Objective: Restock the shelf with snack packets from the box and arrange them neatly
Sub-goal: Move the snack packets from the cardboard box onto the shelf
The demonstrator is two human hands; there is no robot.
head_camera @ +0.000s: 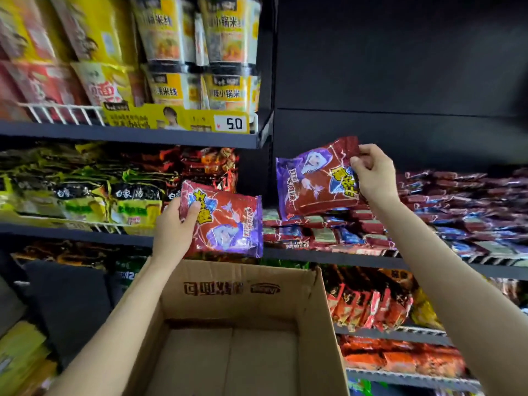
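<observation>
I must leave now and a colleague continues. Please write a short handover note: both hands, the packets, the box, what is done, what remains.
Left hand holds a red and purple foil snack packet above the brown cardboard box.
Right hand pinches a second matching packet by its top corner, over the stacked packets on the dark metal shelf.
Done: stack partly built; the visible part of the box floor is bare.
Left: place both packets, then tidy the stack.

"5.0" on shelf price tag [232, 123]
</observation>
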